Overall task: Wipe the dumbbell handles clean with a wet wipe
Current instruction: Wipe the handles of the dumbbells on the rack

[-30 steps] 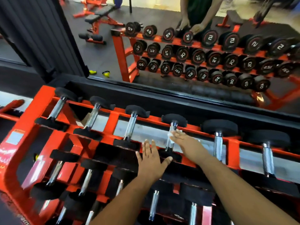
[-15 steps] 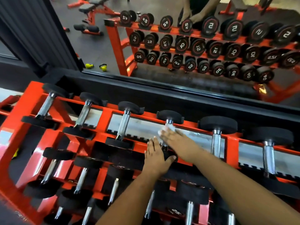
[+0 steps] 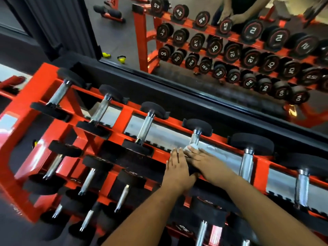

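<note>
Setting: gym floor, orange dumbbell rack (image 3: pixel 122 112) set against a wall mirror (image 3: pixel 230 50).
Right fingers: pressing a white wet wipe (image 3: pixel 188 148) onto the near end of a chrome handle (image 3: pixel 194 139); whether they curl round it cannot be told.
Left fingers: straight, close together, lying flat on the black head beside the wipe.
Right hand (image 3: pixel 204 159): over the fourth top-row dumbbell (image 3: pixel 197 127).
Left hand (image 3: pixel 176 166): seems to be steadying that dumbbell.
Technique: probably best to wrap the wipe fully round, run it end to end, and turn the bar.
Rack cradles: each visible slot holds one dumbbell.
</note>
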